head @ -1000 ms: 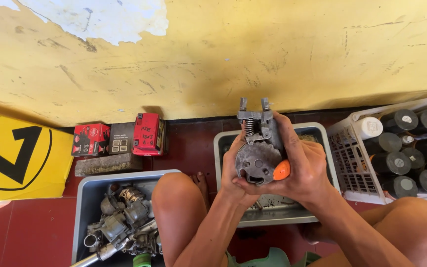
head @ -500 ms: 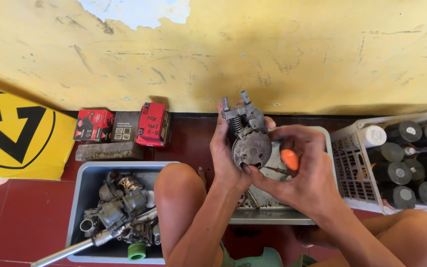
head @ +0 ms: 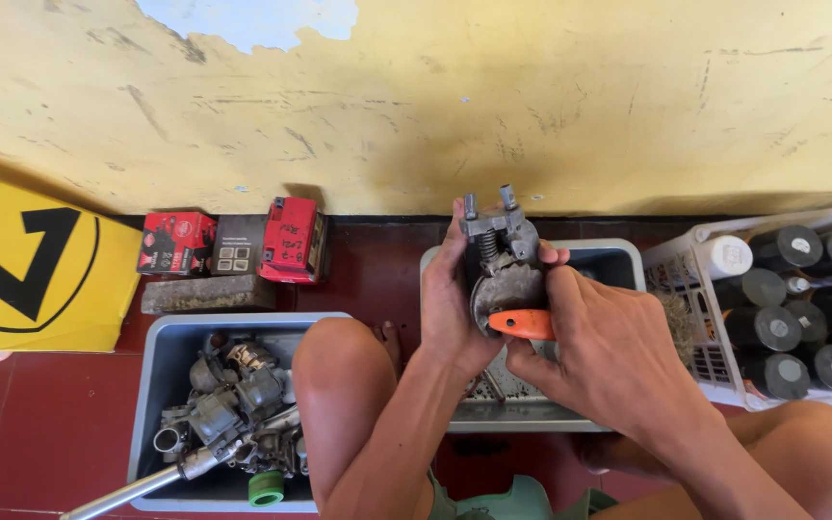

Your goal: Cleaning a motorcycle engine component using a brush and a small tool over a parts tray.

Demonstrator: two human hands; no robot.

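My left hand (head: 447, 306) grips a dirty grey metal carburetor (head: 501, 258) from its left side and holds it upright above a grey tray (head: 618, 262). Two short posts and a spring stick up at the top of the carburetor. My right hand (head: 604, 351) holds an orange-handled tool (head: 522, 324) and presses it across the carburetor's round lower body. The tool's tip is hidden behind the part and my fingers.
A grey bin (head: 158, 366) at the lower left holds several more carburetor parts and a metal pipe (head: 137, 486). Red and black boxes (head: 233, 244) line the yellow wall. A white crate (head: 690, 279) of dark cans stands at the right. A yellow sign (head: 21, 260) leans at the left.
The carburetor has been turned upright in my hands, posts pointing up. The orange tool now lies flat across its body. The view has shifted slightly.
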